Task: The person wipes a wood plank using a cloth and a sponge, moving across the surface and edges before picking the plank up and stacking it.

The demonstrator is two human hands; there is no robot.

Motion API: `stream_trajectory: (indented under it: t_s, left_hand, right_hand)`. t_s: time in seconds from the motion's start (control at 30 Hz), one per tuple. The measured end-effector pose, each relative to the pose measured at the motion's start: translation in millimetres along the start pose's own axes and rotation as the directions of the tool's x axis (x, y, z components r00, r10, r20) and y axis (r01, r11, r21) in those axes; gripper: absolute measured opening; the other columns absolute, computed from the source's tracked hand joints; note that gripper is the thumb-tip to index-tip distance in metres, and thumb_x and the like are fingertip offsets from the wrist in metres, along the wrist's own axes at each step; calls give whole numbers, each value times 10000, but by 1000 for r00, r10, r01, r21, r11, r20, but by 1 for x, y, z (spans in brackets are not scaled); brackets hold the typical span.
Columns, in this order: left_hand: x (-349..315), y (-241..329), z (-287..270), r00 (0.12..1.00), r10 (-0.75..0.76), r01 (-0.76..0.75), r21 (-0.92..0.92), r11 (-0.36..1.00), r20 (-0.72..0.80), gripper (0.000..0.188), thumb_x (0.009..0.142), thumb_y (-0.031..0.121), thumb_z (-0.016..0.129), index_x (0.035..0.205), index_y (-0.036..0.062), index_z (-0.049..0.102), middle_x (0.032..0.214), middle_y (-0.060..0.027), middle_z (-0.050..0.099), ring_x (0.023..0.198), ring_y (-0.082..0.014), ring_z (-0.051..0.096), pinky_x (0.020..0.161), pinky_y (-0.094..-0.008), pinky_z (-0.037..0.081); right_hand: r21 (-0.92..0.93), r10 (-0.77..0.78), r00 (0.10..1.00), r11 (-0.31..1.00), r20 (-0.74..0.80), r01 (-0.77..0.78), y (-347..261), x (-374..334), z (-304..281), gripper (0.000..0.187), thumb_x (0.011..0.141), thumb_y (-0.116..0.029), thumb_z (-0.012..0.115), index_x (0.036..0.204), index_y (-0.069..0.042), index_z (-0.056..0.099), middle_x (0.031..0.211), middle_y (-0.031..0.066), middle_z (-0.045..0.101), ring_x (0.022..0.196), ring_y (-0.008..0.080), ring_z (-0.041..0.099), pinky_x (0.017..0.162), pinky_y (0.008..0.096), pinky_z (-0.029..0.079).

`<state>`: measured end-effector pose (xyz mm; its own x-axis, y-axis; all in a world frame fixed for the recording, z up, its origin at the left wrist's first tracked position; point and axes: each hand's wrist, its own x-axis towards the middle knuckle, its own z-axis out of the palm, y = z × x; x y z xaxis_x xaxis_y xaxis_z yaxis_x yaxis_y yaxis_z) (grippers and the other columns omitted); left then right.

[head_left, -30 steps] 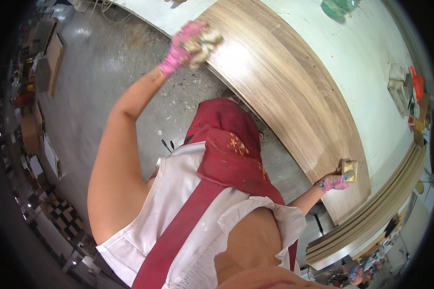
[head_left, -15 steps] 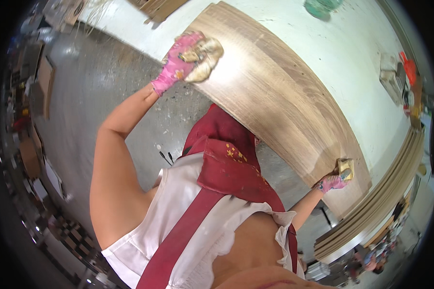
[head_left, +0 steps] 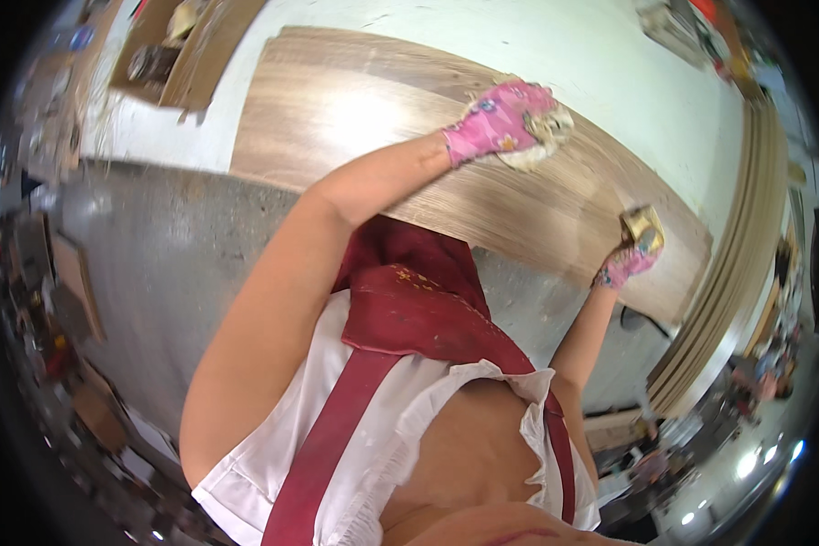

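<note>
A long wood-grain board (head_left: 337, 114) lies flat on a white work surface in front of me. My left hand (head_left: 500, 118), in a pink flowered glove, is closed over a bunched, off-white rag (head_left: 528, 156) and presses it against the board, right of its middle. Some of the rag is hidden under the glove. Toward the board's right end, my right hand (head_left: 630, 262), gloved alike, grips a small yellowish block (head_left: 643, 224). Whether that block touches the board I cannot tell.
An open cardboard box (head_left: 187, 59) with things in it stands at the far left of the white surface (head_left: 591, 55). A stack of long boards (head_left: 746, 227) borders the right side. Grey floor (head_left: 182, 246) shows below, and a dark red apron (head_left: 419, 309) covers my front.
My left hand has swept the rag from the board's left end to right of its middle. The right hand still holds the yellowish block. The whole view has turned somewhat.
</note>
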<state>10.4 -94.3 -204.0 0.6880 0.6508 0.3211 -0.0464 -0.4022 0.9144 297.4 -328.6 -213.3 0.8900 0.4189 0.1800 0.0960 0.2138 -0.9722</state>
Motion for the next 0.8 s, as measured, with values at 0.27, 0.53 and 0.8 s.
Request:
stream_trajectory:
  t_s: [0.27, 0.53, 0.8]
  left_hand:
    - [4, -29, -53, 965, -16, -92, 391, 916, 263, 445, 857, 91, 618, 1287, 43, 514, 1313, -140, 526, 1237, -276, 474, 1016, -356, 426]
    - [66, -7, 85, 906, -45, -30, 170, 985, 420, 496, 837, -19, 590, 1320, 34, 490, 1351, -138, 499, 1247, -262, 474, 1070, -358, 351]
    - [219, 12, 455, 801, 113, -42, -134, 990, 588, 552, 835, 267, 620, 1337, 91, 471, 1351, -134, 495, 1278, -253, 430, 1092, -400, 319]
  right_hand:
    - [-402, 6, 997, 915, -80, -38, 17, -16, -91, 506, 867, -168, 597, 1305, 38, 447, 1107, 123, 595, 966, 216, 587, 839, 301, 483]
    - [-348, -145, 989, 928, -14, 131, 11, -19, -108, 399, 814, -167, 668, 1152, -12, 524, 990, 110, 625, 910, 183, 620, 780, 318, 529]
    - [-389, -299, 857, 794, 420, 468, 1, -19, -123, 522, 694, -381, 759, 1113, -118, 593, 908, 75, 638, 839, 267, 637, 794, 416, 491]
